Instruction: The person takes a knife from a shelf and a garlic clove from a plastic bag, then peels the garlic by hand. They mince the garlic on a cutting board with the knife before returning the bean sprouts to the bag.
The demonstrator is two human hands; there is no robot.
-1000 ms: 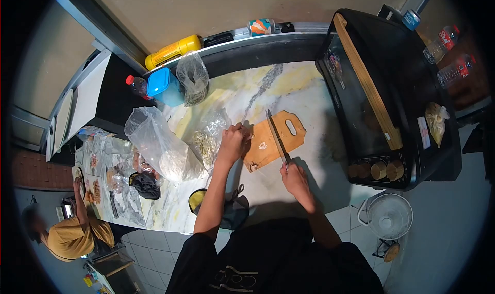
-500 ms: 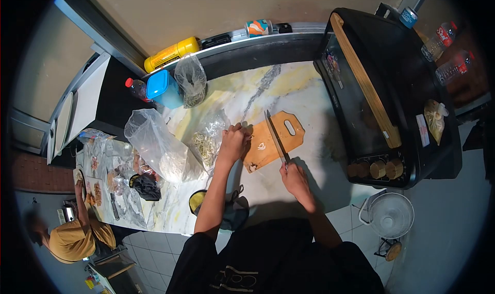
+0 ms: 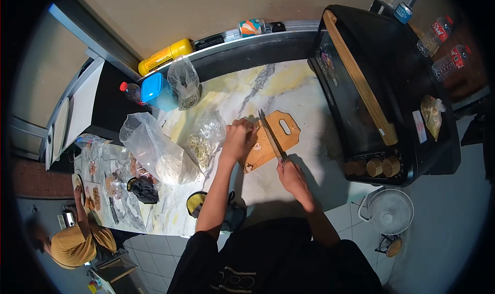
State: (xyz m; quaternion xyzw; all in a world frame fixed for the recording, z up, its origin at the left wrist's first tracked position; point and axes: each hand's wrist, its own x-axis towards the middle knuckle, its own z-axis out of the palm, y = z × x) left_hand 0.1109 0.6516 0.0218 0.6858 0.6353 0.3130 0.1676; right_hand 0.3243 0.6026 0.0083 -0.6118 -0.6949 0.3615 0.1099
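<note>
On the marble-patterned counter lies a wooden cutting board (image 3: 290, 141) with a slot handle. A few small pale slices (image 3: 256, 146) rest on it, and a darker scrap sits by its near corner. My right hand (image 3: 293, 179) is closed round the handle of a knife (image 3: 273, 136), whose blade slants away from me across the board. Left of the blade, my left hand (image 3: 240, 139) has its fingers curled down at the board's left edge; what they pinch is hidden. Beside that hand is a clear bag of bean sprouts (image 3: 197, 145).
A large plastic bag (image 3: 172, 165) with white contents and a blue-lidded container (image 3: 152, 89) stand left. A black countertop oven (image 3: 356, 98) borders the right. A metal pot (image 3: 393, 214) is lower right. At far left another person (image 3: 72, 245) reaches onto the counter.
The whole view has shifted slightly left. The knife blade has come a little nearer to my left hand, whose fingers stay curled at the board.
</note>
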